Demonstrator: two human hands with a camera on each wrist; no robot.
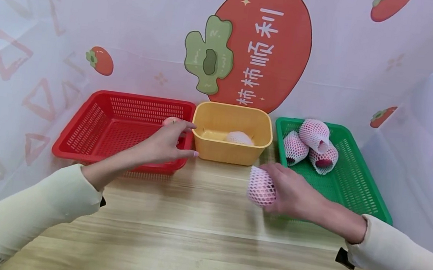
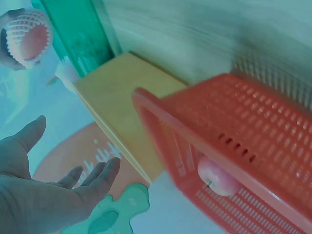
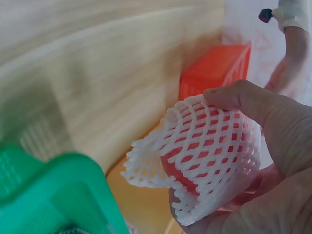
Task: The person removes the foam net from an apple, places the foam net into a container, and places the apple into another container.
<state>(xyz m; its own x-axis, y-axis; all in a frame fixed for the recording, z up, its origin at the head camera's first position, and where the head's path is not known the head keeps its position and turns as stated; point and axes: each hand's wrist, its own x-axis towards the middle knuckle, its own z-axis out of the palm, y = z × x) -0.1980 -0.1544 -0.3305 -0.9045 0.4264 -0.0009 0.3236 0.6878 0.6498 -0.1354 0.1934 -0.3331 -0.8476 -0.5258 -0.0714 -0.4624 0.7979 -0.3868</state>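
My right hand (image 1: 296, 192) grips a red apple in a white foam net (image 1: 261, 188) over the table, in front of the green basket. The right wrist view shows the thumb on top of the foam net (image 3: 209, 146) and the other fingers underneath, with its loose end sticking out. Thumb and fingers spread apart, my left hand (image 1: 163, 146) hovers by the right rim of the red basket (image 1: 93, 158), holding nothing. Inside that basket lies a bare pinkish apple (image 2: 218, 178), partly hidden by the hand in the head view.
Between the baskets stands a yellow bin (image 1: 222, 152) with white foam netting (image 1: 239, 137) inside. The green basket (image 1: 355, 186) at right holds three netted fruits (image 1: 314, 134) toward its back left. A printed cloth (image 1: 153, 25) rises behind; the wooden table (image 1: 196, 239) stretches in front.
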